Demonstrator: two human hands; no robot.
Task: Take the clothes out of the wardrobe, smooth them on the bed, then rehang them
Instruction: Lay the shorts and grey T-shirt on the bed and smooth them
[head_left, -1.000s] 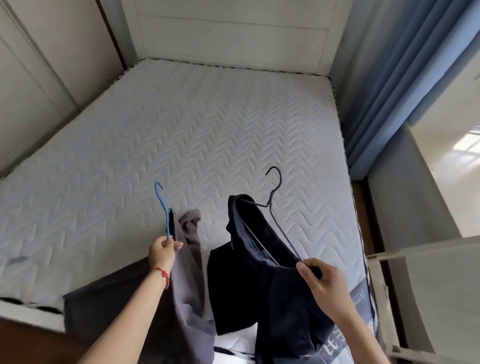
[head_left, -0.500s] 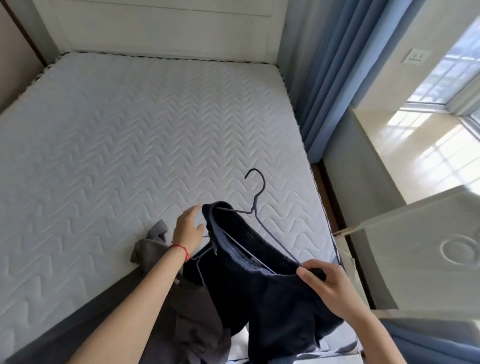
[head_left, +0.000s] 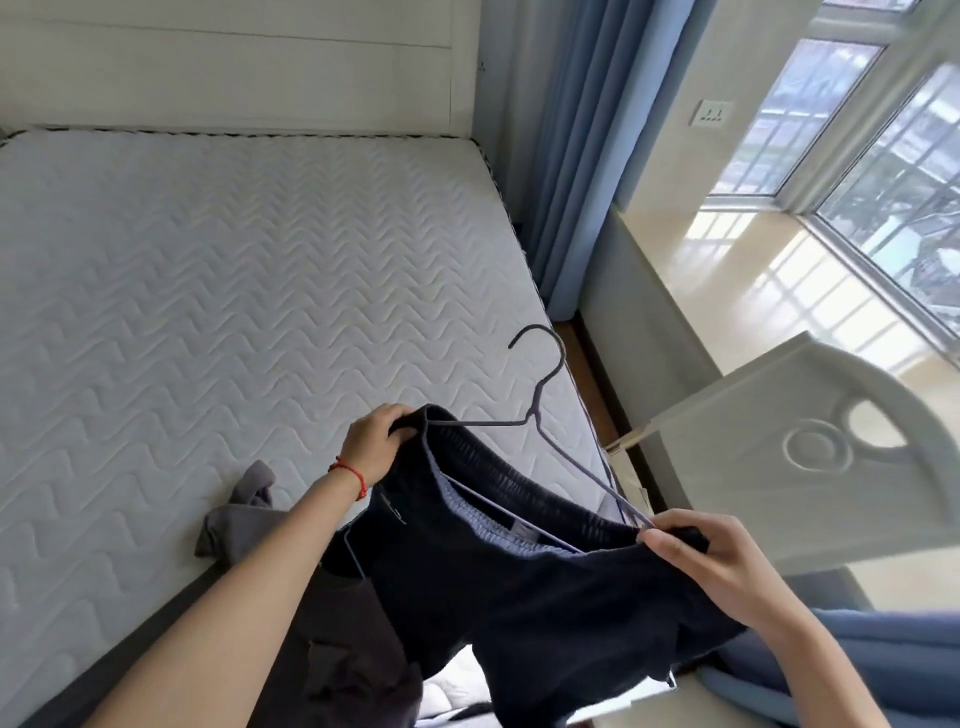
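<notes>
Left hand now grips the dark shorts — waistband stretched.

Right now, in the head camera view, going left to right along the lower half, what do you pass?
Crumpled grey garment → left hand gripping the dark navy shorts → thin dark wire hanger → right hand pinching the waistband → white carved panel.

The mattress is showing a white quilted zigzag pattern. The shorts are looking dark navy, with a paler blue inside the waistband. The hanger is grey-blue, the garment at the near left is grey, the curtain is blue, and the wrist string is red.
</notes>
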